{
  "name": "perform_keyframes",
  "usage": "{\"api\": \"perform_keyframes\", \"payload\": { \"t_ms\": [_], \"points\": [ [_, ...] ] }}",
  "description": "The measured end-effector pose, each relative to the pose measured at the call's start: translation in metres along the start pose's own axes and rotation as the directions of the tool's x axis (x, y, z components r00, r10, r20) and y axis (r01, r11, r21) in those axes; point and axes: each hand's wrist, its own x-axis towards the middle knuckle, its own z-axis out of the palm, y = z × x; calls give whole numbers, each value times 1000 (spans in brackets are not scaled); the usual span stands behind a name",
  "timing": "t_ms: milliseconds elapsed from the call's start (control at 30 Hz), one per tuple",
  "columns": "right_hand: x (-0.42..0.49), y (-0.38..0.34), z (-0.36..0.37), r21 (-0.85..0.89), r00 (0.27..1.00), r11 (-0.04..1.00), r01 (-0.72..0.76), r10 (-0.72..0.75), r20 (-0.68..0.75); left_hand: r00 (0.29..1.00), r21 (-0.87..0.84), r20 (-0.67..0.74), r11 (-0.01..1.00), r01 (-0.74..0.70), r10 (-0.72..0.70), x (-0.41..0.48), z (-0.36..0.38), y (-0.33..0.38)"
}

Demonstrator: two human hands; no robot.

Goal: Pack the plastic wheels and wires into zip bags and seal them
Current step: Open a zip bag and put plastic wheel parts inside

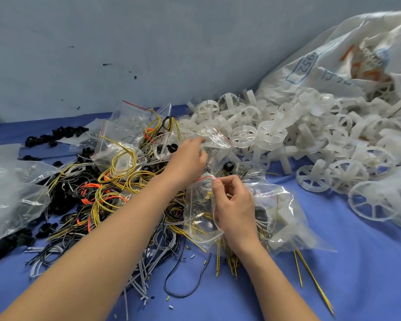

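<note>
While I watch head view: right grip (pixel 234 205) pinches red-strip mouth of filled zip bag (pixel 276 200), just right of wire heap (pixel 107 186); yellow wires inside. Left grip (pixel 188 156) touches empty zip bag (pixel 215 137) at heap's far edge; cannot tell if pinched. Plastic wheels (pixel 287 140) piled right of heap. I judge sealing step; next: press strip shut along whole length.

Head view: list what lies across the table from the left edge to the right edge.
Clear bag of black parts → wire heap → left hand → right hand, pinching a zip bag → plastic wheels. The white sack overlaps the wheels, so it is left out.
</note>
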Motion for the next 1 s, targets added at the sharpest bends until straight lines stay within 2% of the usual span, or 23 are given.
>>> {"api": "perform_keyframes", "payload": {
  "t_ms": [133, 267, 333, 433, 500, 533, 600, 633, 733, 800, 833, 900, 1000],
  "points": [
    [1, -1, -2, 62, 1000, 998, -25, 24, 10, 995, 368, 82, 930, 24, -58, 30, 17, 2],
    [1, -3, -3, 94, 999, 995, -40, 39, 19, 990, 428, 42, 897, 107, -138, 38, 20, 1],
    [1, -4, -3, 97, 999, 994, -50, 48, 22, 993, 325, -37, 938, 117, -111, 33, 16, 0],
    [0, -5, -3, 86, 999, 995, -41, 40, 14, 988, -46, -125, 995, 87, -92, 19, -2, 1],
    [-2, -7, -4, 76, 1000, 997, -25, 23, 20, 981, -332, -172, 943, 30, -91, 2, -19, 4],
    [-3, -9, -4, 65, 1000, 998, -14, 12, 29, 972, -512, -193, 859, 14, -131, -10, -27, 5],
    [-5, -13, -5, 53, 998, 999, 6, -9, 58, 964, -822, -149, 570, 3, -221, -35, -40, 2],
    [-6, -14, -6, 52, 997, 999, 11, -15, 81, 972, -909, -92, 416, 7, -217, -49, -44, -3],
    [-9, -19, -6, 97, 981, 995, -11, -8, 193, 989, -999, 34, 6, 36, -143, -91, -42, -23],
    [-11, -24, 0, 273, 939, 946, -173, 75, 336, 992, -977, 68, -211, 44, -110, -112, -39, -31],
    [-12, -26, 4, 331, 902, 903, -273, 120, 414, 993, -959, 75, -281, 45, -96, -117, -38, -34],
    [-15, -32, 16, 303, 831, 871, -386, 186, 524, 995, -938, 69, -346, 38, -77, -124, -38, -37],
    [-19, -34, 26, 278, 818, 883, -379, 179, 546, 993, -932, 97, -356, 65, -73, -125, -37, -39]
  ]
}}
